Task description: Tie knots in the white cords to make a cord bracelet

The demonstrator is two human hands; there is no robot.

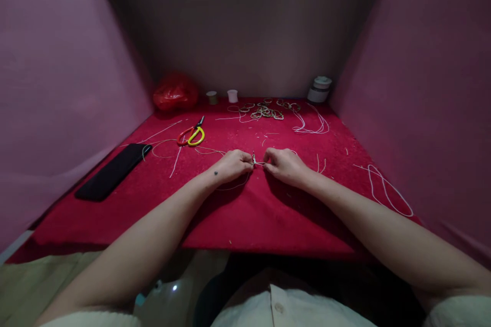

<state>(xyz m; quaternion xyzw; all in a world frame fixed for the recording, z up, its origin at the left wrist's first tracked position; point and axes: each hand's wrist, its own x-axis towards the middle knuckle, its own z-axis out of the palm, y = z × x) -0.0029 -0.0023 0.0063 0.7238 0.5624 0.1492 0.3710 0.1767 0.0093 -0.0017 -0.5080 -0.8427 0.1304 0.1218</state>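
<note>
Near the middle of the red cloth, my left hand pinches a small knotted piece of cord at its fingertips. Just to the right, my right hand is closed on a thin pale cord that runs across the short gap between the hands. A loose tail of thread curves below my left hand. Greenish cord trails away to the left. The exact knot is too small to make out.
Scissors with red and yellow handles and a black phone-like slab lie left. Behind are a red plastic bag, two spools, braided loops and a lidded jar. White cord lies right. Pink walls flank the table.
</note>
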